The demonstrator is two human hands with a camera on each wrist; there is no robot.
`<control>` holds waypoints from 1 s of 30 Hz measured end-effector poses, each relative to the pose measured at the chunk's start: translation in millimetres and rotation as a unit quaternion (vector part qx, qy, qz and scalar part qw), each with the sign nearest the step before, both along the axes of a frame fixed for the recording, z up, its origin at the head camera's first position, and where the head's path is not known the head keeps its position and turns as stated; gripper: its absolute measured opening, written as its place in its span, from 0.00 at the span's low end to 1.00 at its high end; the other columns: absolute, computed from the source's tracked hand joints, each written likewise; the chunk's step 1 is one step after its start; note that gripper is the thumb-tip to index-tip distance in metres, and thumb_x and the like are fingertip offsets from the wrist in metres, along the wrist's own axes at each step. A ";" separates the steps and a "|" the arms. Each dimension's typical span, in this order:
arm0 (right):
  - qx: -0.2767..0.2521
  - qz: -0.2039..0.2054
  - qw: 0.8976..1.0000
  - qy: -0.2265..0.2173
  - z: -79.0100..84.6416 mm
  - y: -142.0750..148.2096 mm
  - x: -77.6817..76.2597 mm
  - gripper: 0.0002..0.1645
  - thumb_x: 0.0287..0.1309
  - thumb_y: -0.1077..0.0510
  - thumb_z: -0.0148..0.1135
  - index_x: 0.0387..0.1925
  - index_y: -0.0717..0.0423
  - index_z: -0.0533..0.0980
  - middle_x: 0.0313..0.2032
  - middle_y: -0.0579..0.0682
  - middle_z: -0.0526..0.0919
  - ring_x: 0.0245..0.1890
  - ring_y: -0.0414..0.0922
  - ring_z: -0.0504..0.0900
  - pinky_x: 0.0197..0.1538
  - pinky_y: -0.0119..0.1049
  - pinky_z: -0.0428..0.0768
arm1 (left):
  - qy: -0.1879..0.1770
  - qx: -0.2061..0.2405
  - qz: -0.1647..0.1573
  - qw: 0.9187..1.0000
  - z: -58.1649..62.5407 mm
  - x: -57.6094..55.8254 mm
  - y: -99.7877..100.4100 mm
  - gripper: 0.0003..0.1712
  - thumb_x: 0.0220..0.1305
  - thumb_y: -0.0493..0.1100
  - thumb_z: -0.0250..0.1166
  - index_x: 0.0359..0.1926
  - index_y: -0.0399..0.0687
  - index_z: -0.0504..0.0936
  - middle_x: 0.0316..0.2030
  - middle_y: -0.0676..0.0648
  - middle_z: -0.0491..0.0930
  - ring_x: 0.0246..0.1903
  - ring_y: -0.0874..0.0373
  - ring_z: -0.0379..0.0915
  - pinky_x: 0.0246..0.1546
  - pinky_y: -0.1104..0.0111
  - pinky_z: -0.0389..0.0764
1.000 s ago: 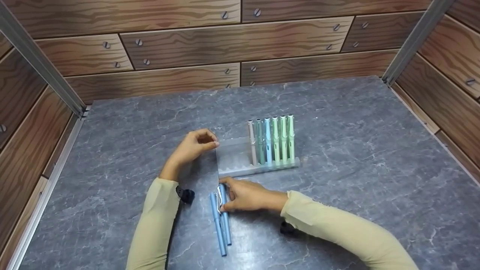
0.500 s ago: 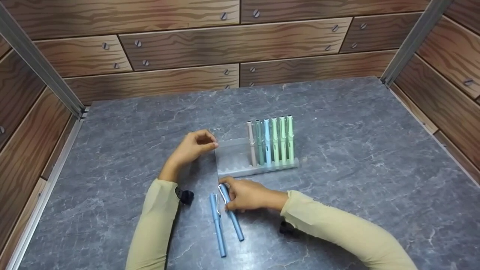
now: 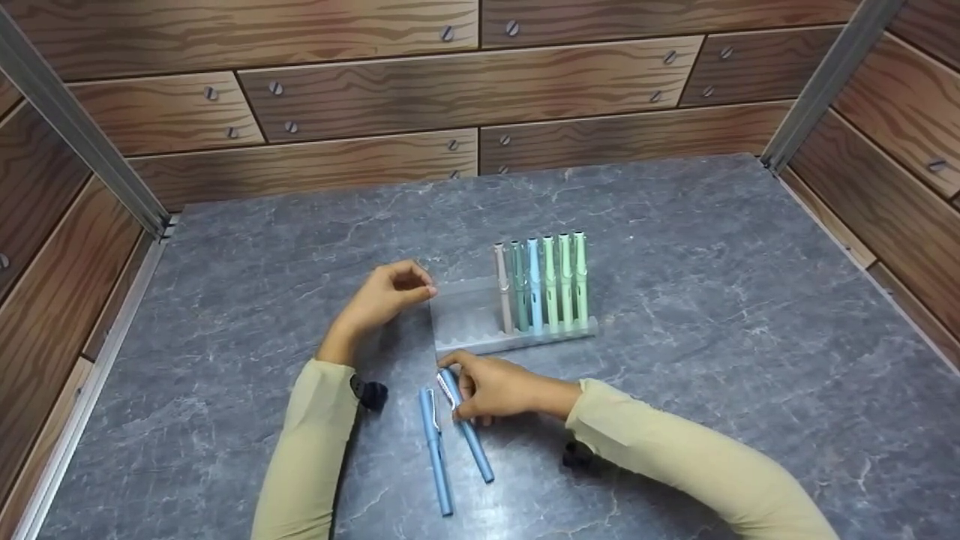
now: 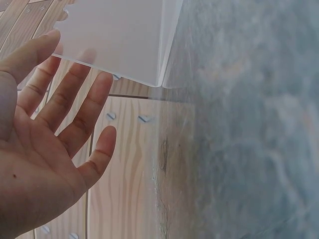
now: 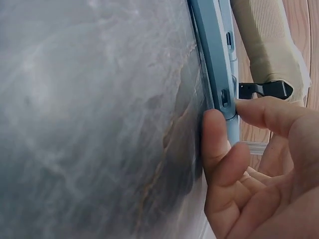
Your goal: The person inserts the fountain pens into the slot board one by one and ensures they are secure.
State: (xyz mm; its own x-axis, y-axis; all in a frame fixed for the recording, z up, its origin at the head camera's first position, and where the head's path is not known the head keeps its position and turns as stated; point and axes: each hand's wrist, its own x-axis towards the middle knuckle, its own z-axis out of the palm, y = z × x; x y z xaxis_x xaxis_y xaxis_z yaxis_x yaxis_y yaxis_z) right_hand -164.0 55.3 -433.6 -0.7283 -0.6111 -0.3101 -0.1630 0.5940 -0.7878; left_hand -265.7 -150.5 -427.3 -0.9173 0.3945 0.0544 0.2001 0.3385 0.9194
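My left hand (image 3: 386, 295) pinches the left upper edge of a clear plastic pen stand (image 3: 465, 311); in the left wrist view the thumb is on one side of the sheet (image 4: 119, 40) and fingertips show behind it. Thumb and fingers of my right hand (image 3: 499, 386) grip a blue pen (image 3: 478, 454) near its cap, just in front of the stand. A second blue pen (image 3: 439, 465) lies to its left on the table, clip facing right. Standing in the right part of the stand are a greyish-pink pen (image 3: 504, 300), a dark green one (image 3: 519, 292), a light blue one (image 3: 535, 285) and several light green pens (image 3: 566, 289).
The grey marbled table (image 3: 712, 300) reaches back to a wood-patterned wall (image 3: 465, 82). Metal posts (image 3: 832, 90) rise at the back corners. The left part of the stand has bare notches (image 3: 465, 341).
The right hand's blue pen has swung its lower end to the right, away from the second pen, which keeps its place. My left hand and the stand have stayed put.
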 end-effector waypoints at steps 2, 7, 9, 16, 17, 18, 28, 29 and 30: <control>-0.010 -0.003 1.000 -0.010 0.2 0.5 -0.2 0.41 0.50 0.65 0.69 0.64 0.55 0.62 0.22 0.45 0.74 0.15 0.41 0.75 0.20 0.31 0.75 | 0.000 -0.004 0.001 1.000 0.6 0.3 0.2 0.08 0.61 0.40 0.67 0.38 0.41 0.80 0.35 0.50 0.81 0.36 0.62 0.77 0.41 0.71 0.77; -0.037 -0.009 0.999 -0.039 0.1 1.7 -0.6 0.41 0.50 0.68 0.67 0.65 0.56 0.61 0.23 0.46 0.74 0.15 0.40 0.76 0.20 0.31 0.77 | -0.006 -0.013 0.004 1.000 1.1 0.8 0.2 0.09 0.61 0.41 0.67 0.39 0.41 0.80 0.37 0.48 0.82 0.38 0.63 0.77 0.43 0.70 0.77; -0.047 -0.012 0.998 -0.049 0.5 2.6 -0.8 0.41 0.50 0.69 0.65 0.65 0.56 0.60 0.23 0.46 0.74 0.15 0.41 0.76 0.20 0.31 0.77 | -0.008 -0.016 0.004 1.000 0.8 0.3 0.2 0.09 0.62 0.41 0.66 0.40 0.40 0.80 0.38 0.47 0.82 0.39 0.63 0.77 0.43 0.70 0.77; -0.071 -0.005 0.995 -0.076 3.7 5.1 -1.1 0.39 0.53 0.69 0.63 0.65 0.55 0.60 0.25 0.46 0.75 0.15 0.40 0.77 0.19 0.30 0.76 | -0.010 -0.026 0.005 1.000 2.3 0.4 -0.2 0.10 0.63 0.39 0.65 0.42 0.37 0.80 0.41 0.44 0.82 0.40 0.63 0.76 0.44 0.70 0.76; -0.076 -0.002 0.994 -0.080 4.3 5.3 -1.0 0.39 0.53 0.69 0.63 0.65 0.55 0.60 0.26 0.46 0.75 0.16 0.40 0.77 0.19 0.30 0.76 | -0.010 -0.027 0.004 1.000 3.5 1.5 -0.1 0.10 0.63 0.39 0.65 0.42 0.36 0.80 0.40 0.44 0.82 0.39 0.63 0.76 0.44 0.70 0.76; -0.082 0.000 0.993 -0.084 5.1 5.5 -1.0 0.40 0.53 0.69 0.63 0.66 0.55 0.59 0.26 0.46 0.74 0.16 0.40 0.77 0.19 0.30 0.75 | -0.009 -0.027 0.004 1.000 5.6 2.9 0.2 0.10 0.63 0.38 0.65 0.42 0.35 0.79 0.40 0.44 0.82 0.39 0.63 0.76 0.44 0.71 0.76; -0.128 0.014 0.985 -0.115 14.3 10.7 -0.5 0.42 0.55 0.68 0.63 0.69 0.50 0.57 0.32 0.46 0.76 0.17 0.40 0.78 0.21 0.31 0.76 | 0.005 -0.020 -0.001 1.000 23.3 16.2 2.9 0.10 0.62 0.38 0.65 0.40 0.35 0.80 0.38 0.44 0.82 0.37 0.65 0.76 0.43 0.71 0.77; -0.134 0.015 0.984 -0.119 15.4 11.3 -0.5 0.42 0.55 0.68 0.63 0.69 0.50 0.57 0.33 0.46 0.76 0.17 0.39 0.78 0.20 0.31 0.75 | 0.007 -0.019 -0.002 1.000 18.5 13.0 2.2 0.10 0.62 0.38 0.66 0.40 0.36 0.80 0.38 0.44 0.82 0.37 0.64 0.76 0.43 0.71 0.77; -0.141 0.016 0.982 -0.124 16.4 12.0 -0.4 0.43 0.55 0.68 0.63 0.69 0.49 0.57 0.33 0.46 0.76 0.17 0.39 0.78 0.20 0.30 0.75 | 0.008 -0.018 -0.001 1.000 13.8 9.8 1.7 0.09 0.61 0.39 0.66 0.40 0.37 0.80 0.38 0.44 0.82 0.37 0.63 0.76 0.43 0.70 0.77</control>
State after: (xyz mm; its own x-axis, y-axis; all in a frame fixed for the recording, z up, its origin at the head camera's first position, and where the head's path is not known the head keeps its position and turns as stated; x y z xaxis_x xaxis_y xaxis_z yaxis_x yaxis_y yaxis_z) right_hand -164.5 67.3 -417.2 -0.6302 -0.7199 -0.2908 0.0403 0.3438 -0.9382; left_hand -255.8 -148.7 -413.4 -0.9158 0.3979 0.0542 0.2148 0.3714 0.9033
